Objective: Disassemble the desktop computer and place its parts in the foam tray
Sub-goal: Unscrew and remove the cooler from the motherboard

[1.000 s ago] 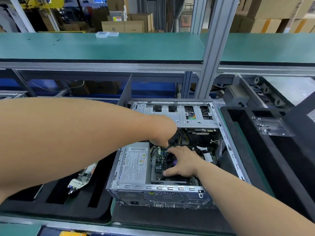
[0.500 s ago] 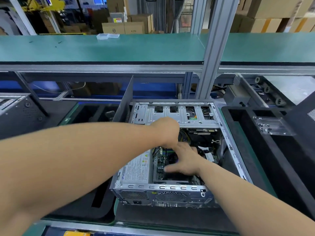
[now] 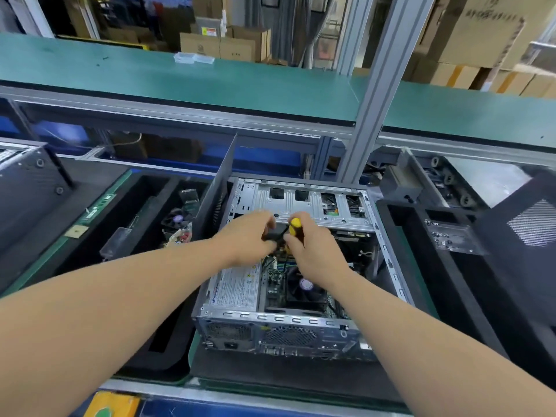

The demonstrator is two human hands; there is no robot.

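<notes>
Two hands meet above the open computer case (image 3: 288, 323): right hand (image 3: 304, 245) fingers grasp a screwdriver (image 3: 294, 224), left hand (image 3: 251, 236) fingers pinch its dark tip end, shaft running leftward and slightly downward between them.

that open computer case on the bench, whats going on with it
A person is taking apart the desktop computer, which lies open on its side. The right hand grips a yellow-and-black screwdriver, and the left hand meets it at the dark end, above the motherboard. The power supply and CPU fan are still inside. The foam tray to the left already holds a few parts.
</notes>
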